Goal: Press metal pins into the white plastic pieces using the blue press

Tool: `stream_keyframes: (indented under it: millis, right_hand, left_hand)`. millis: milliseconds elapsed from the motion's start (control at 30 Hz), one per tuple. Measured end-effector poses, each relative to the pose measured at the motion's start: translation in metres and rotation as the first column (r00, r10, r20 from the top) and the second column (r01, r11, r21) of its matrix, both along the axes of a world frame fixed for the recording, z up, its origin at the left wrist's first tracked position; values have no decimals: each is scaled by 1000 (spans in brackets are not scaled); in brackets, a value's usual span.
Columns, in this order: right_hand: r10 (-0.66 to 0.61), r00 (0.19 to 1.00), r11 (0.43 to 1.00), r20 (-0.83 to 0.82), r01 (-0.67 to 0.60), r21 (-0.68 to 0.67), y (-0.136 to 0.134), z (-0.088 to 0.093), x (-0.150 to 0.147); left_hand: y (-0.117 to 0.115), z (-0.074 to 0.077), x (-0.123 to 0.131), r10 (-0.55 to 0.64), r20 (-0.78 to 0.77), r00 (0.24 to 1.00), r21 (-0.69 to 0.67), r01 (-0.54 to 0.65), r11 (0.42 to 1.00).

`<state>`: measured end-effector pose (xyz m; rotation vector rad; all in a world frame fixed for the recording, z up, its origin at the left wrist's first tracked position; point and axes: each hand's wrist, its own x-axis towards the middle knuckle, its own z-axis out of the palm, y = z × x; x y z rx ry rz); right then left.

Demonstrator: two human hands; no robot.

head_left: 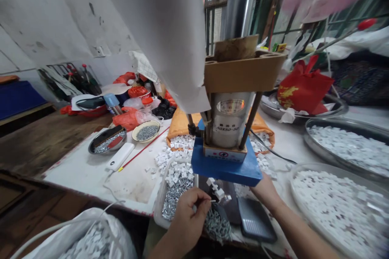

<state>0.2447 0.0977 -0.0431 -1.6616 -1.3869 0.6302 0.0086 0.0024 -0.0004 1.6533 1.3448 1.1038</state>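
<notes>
My left hand [191, 215] is closed in a pinch, with a thin metal pin [212, 201] sticking out between thumb and forefinger. Just beyond those fingertips lie several small white plastic clips [216, 189], under the blue head [225, 168] of a bench press. My right hand [263, 188] reaches to the right side of that blue head, which hides its fingers. Left of my left hand is a clear tub [158, 206] with metal pins [176, 194] and white clips. A heap of metal pins [217, 224] lies right beside the hand.
The press cylinder [229, 121] rises in front of me, partly behind a hanging white sheet [182, 40]. Trays of white pieces [337, 206] stand at right, near a grey pedal-like block [257, 218]. Bowls of small metal parts [146, 132] sit at left; a white sack [91, 226] is below.
</notes>
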Motion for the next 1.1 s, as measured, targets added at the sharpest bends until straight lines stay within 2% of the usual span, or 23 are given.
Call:
stream_keyframes:
  millis: [133, 167, 200, 233, 300, 367, 400, 467, 533, 633, 667, 733, 800, 867, 900, 967, 1100]
  right_hand:
    - [41, 964, 987, -264, -79, -136, -45, 13, -18]
    - [22, 858, 967, -514, -149, -207, -56, 18, -27]
    - [-9, 704, 944, -710, -228, -239, -67, 23, -36]
    - [-19, 558, 920, -829, -316, -234, -76, 27, -45]
    - [-46, 364, 889, -930, -409, -204, -89, 36, -60]
    - [-61, 286, 871, -956, -452, -191, -94, 42, -69]
    - [-69, 279, 866, -958, -460, -197, -95, 43, -71]
    - [-67, 319, 860, -945, -462, -217, -94, 44, -72]
    - [-10, 421, 871, -907, -442, -215, -93, 42, -72]
    - [105, 572, 890, -814, -418, -179, -92, 42, -72]
    - [117, 585, 889, -803, -422, -178, -93, 42, -72]
    - [96, 544, 871, -834, -451, -194, -94, 45, -74]
    - [58, 466, 850, -883, -487, -202, -96, 47, -77]
    - [56, 435, 838, -899, -510, -195, -96, 48, -79]
    - [76, 451, 837, -889, -513, -189, -96, 48, -80]
    - [131, 538, 848, -833, -497, -187, -94, 47, -80]
    - [186, 719, 910, -669, -383, -159, -89, 46, -82]
  left_hand:
    - [3, 6, 14, -31, -61, 998, 150, 39, 988]
    - [4, 7, 17, -44, -83, 996, 194, 60, 979]
    - [4, 8, 21, -60, -116, 992, 234, 85, 968]
    - [5, 8, 24, -75, -156, 985, 265, 115, 957]
    - [4, 7, 26, -82, -239, 968, 301, 154, 941]
    - [3, 4, 25, -61, -294, 954, 320, 158, 934]
    - [2, 3, 23, -45, -307, 951, 329, 151, 932]
    - [0, 2, 20, -30, -313, 949, 334, 140, 932]
    - [1, 3, 18, -30, -271, 962, 300, 114, 947]
    - [4, 5, 17, -11, -130, 991, 149, 30, 988]
    - [4, 7, 17, 1, -86, 996, 98, 7, 995]
    - [5, 9, 17, 0, -32, 999, 56, 1, 998]
    - [4, 11, 16, -52, -19, 998, 100, 54, 994]
    - [2, 12, 14, -113, -45, 993, 164, 119, 979]
    - [1, 13, 14, -132, -69, 989, 187, 143, 972]
    - [0, 13, 14, -142, -135, 981, 221, 170, 960]
    - [-1, 11, 15, -146, -242, 959, 303, 218, 928]
